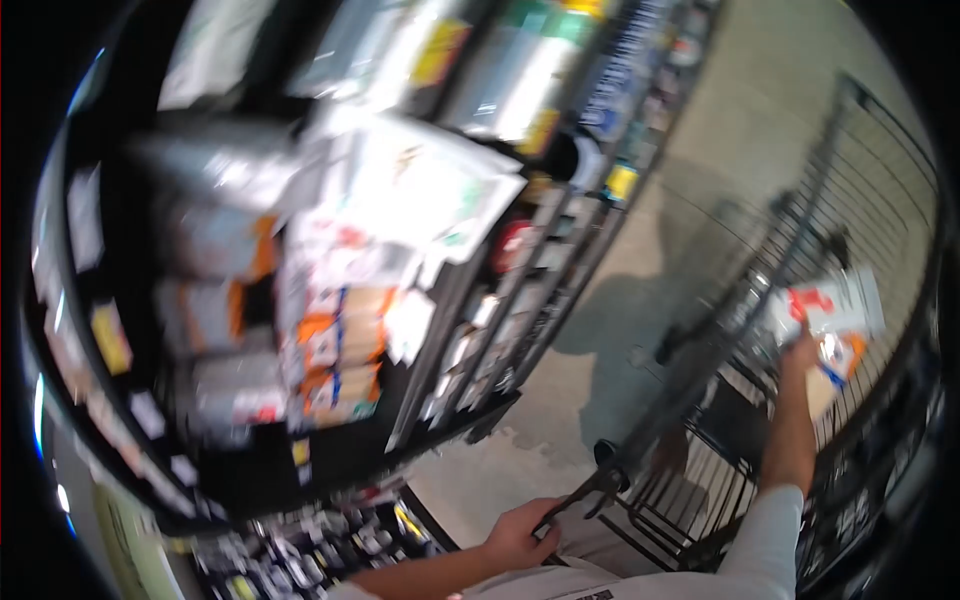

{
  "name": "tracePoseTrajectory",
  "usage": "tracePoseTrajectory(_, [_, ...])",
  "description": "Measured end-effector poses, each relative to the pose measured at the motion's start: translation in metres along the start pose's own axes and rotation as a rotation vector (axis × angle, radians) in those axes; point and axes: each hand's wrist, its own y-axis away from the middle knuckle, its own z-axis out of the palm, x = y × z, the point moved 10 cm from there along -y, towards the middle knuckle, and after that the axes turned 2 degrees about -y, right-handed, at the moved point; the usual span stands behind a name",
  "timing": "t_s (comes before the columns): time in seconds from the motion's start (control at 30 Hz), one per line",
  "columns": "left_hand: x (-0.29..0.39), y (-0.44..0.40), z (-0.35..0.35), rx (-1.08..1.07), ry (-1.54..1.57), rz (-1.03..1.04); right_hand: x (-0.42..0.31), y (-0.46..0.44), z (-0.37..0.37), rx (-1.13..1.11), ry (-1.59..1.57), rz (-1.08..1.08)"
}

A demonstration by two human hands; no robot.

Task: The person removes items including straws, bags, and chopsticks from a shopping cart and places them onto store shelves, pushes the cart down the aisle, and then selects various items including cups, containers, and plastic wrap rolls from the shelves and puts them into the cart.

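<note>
My left hand (524, 534) is closed round the dark handle (574, 497) of a shopping cart at the bottom of the view. Stretched out over the cart basket (830, 150), my right hand (798, 352) grips the near edge of a white and clear plastic package (830, 302) with red print. Its fingers are partly hidden and a little blurred. An orange, white and blue package (838, 358) shows just below that hand, against the basket's wire side. Whether the two packages are joined, I cannot tell.
A store shelf (300, 480) fills the left side, holding orange-marked packs (340, 340) and a large white bag (430, 185), all blurred. Several small packaged goods (320, 560) hang or lie low at the bottom left. Concrete floor (630, 300) runs between shelf and cart.
</note>
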Motion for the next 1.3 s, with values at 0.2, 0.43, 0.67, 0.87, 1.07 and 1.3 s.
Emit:
tracePoseTrajectory(0.2, [-0.006, 0.007, 0.003, -0.057, 0.101, 0.022, -0.078, 0.078, 0.02, -0.541, -0.67, 0.597])
tracePoseTrajectory(0.43, [-0.006, 0.007, -0.001, -0.013, 0.216, 0.114, -0.263, 0.203, -0.055, -0.578, -0.417, 0.231])
tracePoseTrajectory(0.67, [-0.011, 0.045, -0.097, 0.249, 0.647, 0.41, -0.433, 0.482, -0.052, -0.74, -0.252, -0.332])
tracePoseTrajectory(0.87, [-0.094, 0.143, -0.24, 0.476, 0.938, 0.757, -0.409, 0.759, 0.017, -1.274, 0.177, -0.5])
tracePoseTrajectory(1.07, [-0.225, 0.238, -0.376, 0.739, 1.351, 0.655, -0.361, 0.933, 0.07, -1.77, 0.207, -0.366])
tracePoseTrajectory(1.3, [-0.253, 0.322, -0.499, 0.951, 0.301, 0.583, -0.342, 1.013, 0.106, -1.858, 0.273, -0.355])
